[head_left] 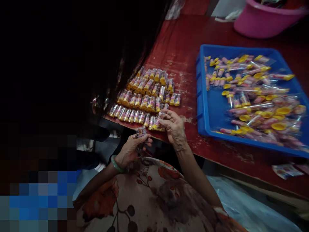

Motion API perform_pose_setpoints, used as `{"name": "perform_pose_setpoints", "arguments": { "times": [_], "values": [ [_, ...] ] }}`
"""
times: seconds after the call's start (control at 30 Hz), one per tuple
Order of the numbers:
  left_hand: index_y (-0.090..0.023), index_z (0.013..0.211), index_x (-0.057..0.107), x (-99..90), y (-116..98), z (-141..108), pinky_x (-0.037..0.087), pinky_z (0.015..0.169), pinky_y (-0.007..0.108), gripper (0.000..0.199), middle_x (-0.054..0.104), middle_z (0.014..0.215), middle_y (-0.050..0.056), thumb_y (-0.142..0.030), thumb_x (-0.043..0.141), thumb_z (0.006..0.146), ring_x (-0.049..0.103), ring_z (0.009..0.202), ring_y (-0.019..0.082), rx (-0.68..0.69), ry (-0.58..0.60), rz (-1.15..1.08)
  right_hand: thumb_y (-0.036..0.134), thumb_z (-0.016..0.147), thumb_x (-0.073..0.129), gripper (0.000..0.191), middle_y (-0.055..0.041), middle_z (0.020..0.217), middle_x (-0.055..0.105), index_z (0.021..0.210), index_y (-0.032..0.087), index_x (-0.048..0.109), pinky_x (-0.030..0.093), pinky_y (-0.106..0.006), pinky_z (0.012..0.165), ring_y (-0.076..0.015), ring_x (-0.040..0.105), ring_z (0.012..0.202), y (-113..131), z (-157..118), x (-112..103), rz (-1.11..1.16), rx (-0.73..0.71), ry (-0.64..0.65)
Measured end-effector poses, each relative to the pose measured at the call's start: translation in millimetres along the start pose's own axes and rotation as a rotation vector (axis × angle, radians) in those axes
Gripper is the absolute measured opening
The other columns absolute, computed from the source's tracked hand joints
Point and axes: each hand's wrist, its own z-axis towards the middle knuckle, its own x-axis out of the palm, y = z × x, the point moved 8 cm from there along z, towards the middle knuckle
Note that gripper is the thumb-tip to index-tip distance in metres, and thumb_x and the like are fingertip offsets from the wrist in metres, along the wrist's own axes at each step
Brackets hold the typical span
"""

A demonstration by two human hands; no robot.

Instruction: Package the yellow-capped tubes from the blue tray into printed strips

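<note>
Head view shows, left of the tray (205, 104), a tube (156, 123) whose long axis slants from the nearer right hand (176, 129), yellow end away from the tray, that hand's grip impossible to tell, while the farther left hand (130, 147) pinches a label (141, 130).

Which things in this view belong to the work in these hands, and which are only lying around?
Seemingly in use:
small printed piece, in the left hand
yellow-ended tubes in rows, by the right hand
probably the blue tray of yellow-ended pieces

Seemingly just lying about:
pink tub
printed sheet, right side of the red table
</note>
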Motion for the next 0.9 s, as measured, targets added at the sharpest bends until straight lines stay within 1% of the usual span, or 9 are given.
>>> {"name": "perform_pose_setpoints", "arguments": {
  "times": [0.23, 0.37, 0.53, 0.6, 0.63, 0.67, 0.77, 0.83, 0.9],
  "values": [
    [-0.008, 0.085, 0.072, 1.5, -4, -3, 0.041, 0.047, 0.017, 0.029, 0.071, 0.074, 0.008, -0.028, 0.084, 0.067, 0.064, 0.060, 0.010, 0.032, 0.041, -0.019, 0.031, 0.055, 0.078, 0.053, -0.0010, 0.085, 0.067, 0.104, 0.019, 0.063, 0.054, -0.026, 0.058, -0.0146, 0.062, 0.070, 4, -2, 9, -0.056, -0.084, 0.040],
    [-0.008, 0.084, 0.072, 0.2, -3, -4, 0.041, 0.046, 0.016, 0.029, 0.071, 0.073, 0.007, -0.027, 0.085, 0.066, 0.064, 0.059, 0.010, 0.028, 0.025, -0.026, 0.032, 0.055, 0.077, 0.054, -0.0020, 0.087, 0.068, 0.106, 0.019, 0.063, 0.055, -0.026, 0.057, -0.0158, 0.063, 0.072, 4, -2, 12, -0.064, -0.087, 0.034],
    [-0.008, 0.083, 0.073, 0.4, -3, -3, 0.040, 0.046, 0.016, 0.027, 0.071, 0.073, 0.008, -0.026, 0.084, 0.066, 0.064, 0.059, 0.010, 0.032, 0.040, -0.030, 0.032, 0.053, 0.079, 0.054, -0.0022, 0.085, 0.069, 0.103, 0.019, 0.063, 0.055, -0.026, 0.055, -0.0163, 0.063, 0.071, 1, -5, 16, -0.045, -0.088, 0.017],
    [-0.008, 0.083, 0.073, 0.3, -4, -3, 0.040, 0.045, 0.016, 0.028, 0.071, 0.073, 0.008, -0.026, 0.084, 0.066, 0.064, 0.059, 0.010, 0.027, 0.043, -0.031, 0.035, 0.055, 0.078, 0.054, -0.0035, 0.088, 0.070, 0.104, 0.018, 0.063, 0.056, -0.028, 0.057, -0.0171, 0.064, 0.071, 3, -5, 15, -0.088, -0.098, 0.013],
    [-0.008, 0.083, 0.073, 0.2, -4, -4, 0.040, 0.045, 0.016, 0.028, 0.071, 0.073, 0.008, -0.026, 0.085, 0.066, 0.063, 0.059, 0.010, 0.024, 0.041, -0.027, 0.037, 0.058, 0.076, 0.053, -0.0043, 0.089, 0.070, 0.106, 0.018, 0.063, 0.056, -0.029, 0.057, -0.0174, 0.064, 0.071, 6, -3, 13, -0.181, -0.115, 0.004],
    [-0.008, 0.084, 0.072, 0.1, -4, -3, 0.040, 0.045, 0.015, 0.029, 0.071, 0.072, 0.008, -0.026, 0.085, 0.065, 0.063, 0.058, 0.010, 0.024, 0.038, -0.019, 0.038, 0.062, 0.072, 0.052, -0.0051, 0.090, 0.070, 0.109, 0.017, 0.063, 0.056, -0.029, 0.058, -0.0177, 0.064, 0.072, 10, -1, 10, -0.322, -0.136, -0.012],
    [-0.009, 0.091, 0.072, 1.5, -4, -3, 0.040, 0.044, 0.015, 0.034, 0.071, 0.071, 0.007, -0.026, 0.085, 0.065, 0.062, 0.056, 0.010, 0.037, 0.035, 0.021, 0.034, 0.067, 0.064, 0.048, -0.0063, 0.087, 0.070, 0.110, 0.013, 0.064, 0.053, -0.029, 0.059, -0.0182, 0.064, 0.070, 27, 11, -4, -0.805, -0.187, -0.079],
    [-0.010, 0.095, 0.071, 3.8, -1, -2, 0.042, 0.044, 0.016, 0.036, 0.071, 0.072, 0.006, -0.026, 0.085, 0.065, 0.063, 0.058, 0.011, 0.032, 0.033, 0.038, 0.029, 0.067, 0.064, 0.042, -0.0056, 0.079, 0.070, 0.105, 0.012, 0.068, 0.050, -0.028, 0.060, -0.0191, 0.064, 0.069, 36, 19, -14, -1.002, -0.182, -0.107],
    [-0.010, 0.092, 0.071, 7.6, 2, -2, 0.045, 0.045, 0.017, 0.033, 0.071, 0.074, 0.007, -0.026, 0.083, 0.067, 0.064, 0.060, 0.013, 0.002, 0.033, 0.048, 0.025, 0.069, 0.063, 0.034, -0.0063, 0.075, 0.069, 0.100, 0.012, 0.070, 0.047, -0.029, 0.063, -0.0212, 0.064, 0.071, 41, 23, -20, -1.145, -0.164, -0.125]
  ]
}}
